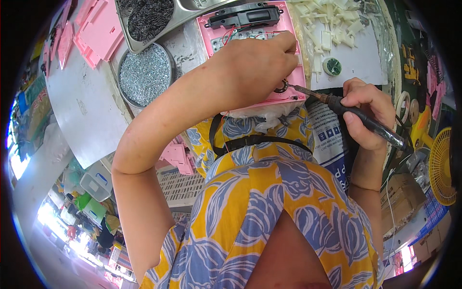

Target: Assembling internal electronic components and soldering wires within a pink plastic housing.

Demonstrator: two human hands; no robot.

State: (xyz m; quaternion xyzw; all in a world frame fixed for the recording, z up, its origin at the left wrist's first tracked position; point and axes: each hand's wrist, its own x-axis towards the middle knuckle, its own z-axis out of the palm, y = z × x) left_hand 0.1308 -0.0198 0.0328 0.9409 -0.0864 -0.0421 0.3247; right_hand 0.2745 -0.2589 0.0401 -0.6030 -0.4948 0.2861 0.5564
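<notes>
My right hand (368,113) grips a soldering iron (349,110) with a dark handle. The iron's tip points left, close to a small round black part (281,86) at the near right of a pink plastic housing (298,72). Over that housing reaches my left hand (255,67), its fingers curled downward; what they hold, if anything, is hidden. Beyond the hand, a black module (245,17) lies across the housing's far end. Thin red wires (230,34) run near a grey metal plate (219,42) inside it.
At the left stand a round tin of small screws (146,74) and a metal tray (134,44) with dark small parts. Pink panels (98,31) lie farther left. White plastic pieces (327,24) and a small green round container (332,66) sit at the right, near a yellow fan (440,166).
</notes>
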